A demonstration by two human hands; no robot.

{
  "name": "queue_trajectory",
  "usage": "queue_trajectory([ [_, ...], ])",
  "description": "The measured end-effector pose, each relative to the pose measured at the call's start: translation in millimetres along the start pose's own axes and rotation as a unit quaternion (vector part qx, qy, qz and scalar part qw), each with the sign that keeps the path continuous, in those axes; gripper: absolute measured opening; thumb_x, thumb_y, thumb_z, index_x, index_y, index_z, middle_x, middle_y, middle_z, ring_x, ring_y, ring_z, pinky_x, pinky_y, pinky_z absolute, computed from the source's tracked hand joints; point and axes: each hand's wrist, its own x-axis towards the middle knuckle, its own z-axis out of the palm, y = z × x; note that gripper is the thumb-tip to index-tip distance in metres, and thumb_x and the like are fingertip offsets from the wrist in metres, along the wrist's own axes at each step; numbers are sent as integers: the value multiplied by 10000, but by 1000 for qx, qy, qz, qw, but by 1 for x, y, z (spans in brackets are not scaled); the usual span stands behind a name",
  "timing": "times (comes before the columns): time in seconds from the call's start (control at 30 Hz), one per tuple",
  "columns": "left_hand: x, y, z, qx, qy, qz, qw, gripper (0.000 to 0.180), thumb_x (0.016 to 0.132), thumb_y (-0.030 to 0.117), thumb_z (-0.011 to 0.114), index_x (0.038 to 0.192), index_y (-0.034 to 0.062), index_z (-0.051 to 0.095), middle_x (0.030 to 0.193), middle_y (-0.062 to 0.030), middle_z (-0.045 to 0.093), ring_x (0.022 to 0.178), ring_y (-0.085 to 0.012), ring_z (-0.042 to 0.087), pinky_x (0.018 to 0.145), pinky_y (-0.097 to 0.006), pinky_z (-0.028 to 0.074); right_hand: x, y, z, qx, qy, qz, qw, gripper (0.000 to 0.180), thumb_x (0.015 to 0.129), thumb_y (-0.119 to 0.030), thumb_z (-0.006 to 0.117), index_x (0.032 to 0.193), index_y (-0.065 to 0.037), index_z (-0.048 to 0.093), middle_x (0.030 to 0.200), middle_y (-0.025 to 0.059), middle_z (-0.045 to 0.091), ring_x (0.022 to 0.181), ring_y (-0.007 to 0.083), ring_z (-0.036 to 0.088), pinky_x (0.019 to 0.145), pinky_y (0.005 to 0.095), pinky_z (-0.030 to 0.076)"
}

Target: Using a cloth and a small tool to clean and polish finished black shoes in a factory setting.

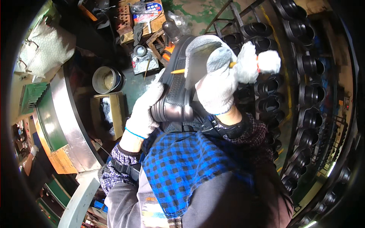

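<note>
My left hand (146, 108), in a white knit glove, grips the left side of a black leather shoe (173, 93). The shoe is held up in front of my chest, its glossy end towards me and perforations along its upper. In my right hand (216, 89), gloved the same way, is a thin yellowish wooden stick (178, 71). Its bare tip crosses over the shoe. A white cloth wad (249, 62), tied with a red band, sits at the stick's other end. A pale, partly shaded rounded shape beside my right fingers covers part of the shoe; I cannot tell what it is.
Racks of black shoes (310, 93) line the right side. Ahead on the left are a white bucket (102, 80), a cardboard box (118, 110) and a low stand with a small can (140, 51). A metal-edged bench (70, 114) runs along my left.
</note>
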Motion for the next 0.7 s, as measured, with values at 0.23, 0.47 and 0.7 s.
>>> queue_trajectory([
  [0.23, 14, -4, 1, -104, 45, 36, 993, 428, 912, 234, 473, 1273, 9, 426, 1132, -164, 570, 933, -249, 617, 801, -375, 527, 1, -13, -3, -381, -161, -110, 904, 239, 695, -83, 538, 823, 108, 603, 794, 257, 602, 713, 324, 603, 680, 430, 511],
  [0.47, 23, 1, 11, -90, 58, 20, 994, 467, 893, 404, 475, 1089, -19, 514, 897, -161, 641, 719, -272, 654, 610, -380, 565, 38, -17, -4, 312, -7, -214, 926, 207, 829, -135, 543, 862, 67, 578, 739, 115, 570, 608, 159, 556, 519, 279, 451],
  [0.7, 28, -2, 2, -361, -91, -67, 926, 651, 874, 568, 401, 1282, 61, 417, 1270, -209, 449, 1098, -388, 492, 839, -585, 465, 25, -28, -16, 786, 36, 7, 618, 244, 888, -206, 492, 760, 0, 514, 667, 60, 487, 533, 125, 475, 438, 252, 378],
])
